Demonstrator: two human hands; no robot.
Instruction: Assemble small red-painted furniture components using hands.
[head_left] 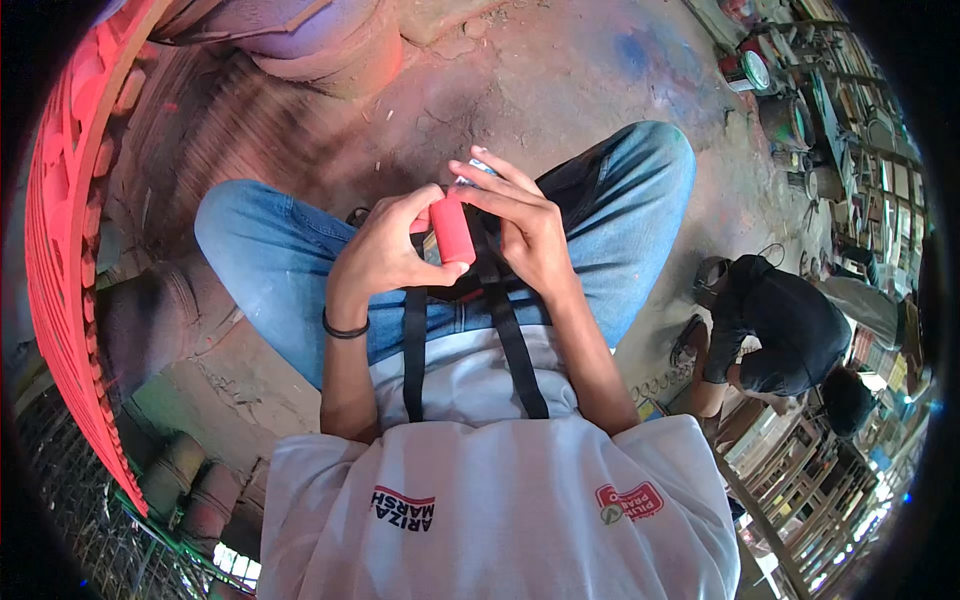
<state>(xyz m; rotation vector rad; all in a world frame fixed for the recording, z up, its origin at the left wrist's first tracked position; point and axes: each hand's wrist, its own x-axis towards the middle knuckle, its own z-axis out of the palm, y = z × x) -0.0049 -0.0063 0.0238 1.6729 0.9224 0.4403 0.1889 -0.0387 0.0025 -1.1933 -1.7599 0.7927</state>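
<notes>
My left hand (385, 243) is closed around a small red block with rounded edges (455, 235), its thumb along the lower end and the fingers behind. At the block's upper end, my right hand (525, 215) holds a small blue-and-white thing (476, 172) between its fingers. What that thing is cannot be made out, as the fingers cover most of it. Both hands meet above my lap, between my bent knees in blue jeans (630, 220). Two black straps (512, 350) hang down over my white shirt beneath the hands.
A large red ridged object (60, 230) curves along the left edge. Big rounded clay-like vessels (330, 50) stand ahead on the dirt floor (560, 70). On the right, a person in dark clothes (785, 325) bends low near wooden slats (800, 480). An open can (748, 72) stands at far right.
</notes>
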